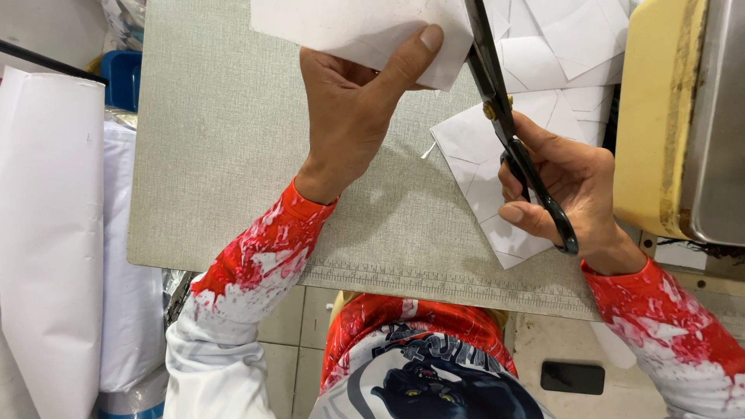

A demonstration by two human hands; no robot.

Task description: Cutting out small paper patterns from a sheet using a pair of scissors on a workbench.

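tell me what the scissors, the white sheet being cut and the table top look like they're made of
Scissors: dark metal blades, probably steel, with a brass-coloured pivot screw and glossy black handle loops.
White sheet: thin and matte, holding a flat edge; paper or stiff interfacing, hard to say which.
Table top: grey-beige with a fine woven-looking texture, likely laminate or vinyl, with a ruler scale along the near edge.

A plain white paper sheet (357,27) is seen against a grey-beige woven-textured table top (217,155), edged with a printed ruler scale. The scissors (512,132) are shown in black with a brass-coloured pivot. White cut pieces (485,167) are marked with faint pencilled lines. The sleeves (248,271) are patterned in red splashes over white and grey. A yellow machine body (656,116) is streaked with brown wear
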